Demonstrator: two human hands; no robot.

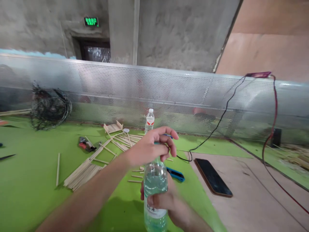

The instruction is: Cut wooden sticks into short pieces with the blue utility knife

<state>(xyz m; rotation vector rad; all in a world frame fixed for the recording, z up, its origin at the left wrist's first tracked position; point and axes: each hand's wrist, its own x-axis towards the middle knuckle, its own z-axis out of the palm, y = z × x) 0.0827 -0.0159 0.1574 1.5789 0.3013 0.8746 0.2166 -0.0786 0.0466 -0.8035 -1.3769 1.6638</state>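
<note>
My right hand [164,201] is wrapped round a clear plastic water bottle [154,180] with a white label, holding it upright in front of me. Over the bottle's top, my left hand [154,145] curls its fingers about the cap, which they mostly hide. Just behind the bottle lies a blue utility knife [175,174]. Cut wooden sticks [83,174] lie bundled and scattered to the left, beside red-handled pliers [86,144].
A second water bottle [149,121] stands near the perforated metal panel [116,93]. A small stick-built piece [113,128] is at the back. On the right are a phone [212,176] and a hanging cable [223,112]. Tangled black wire [49,106] sits at the left.
</note>
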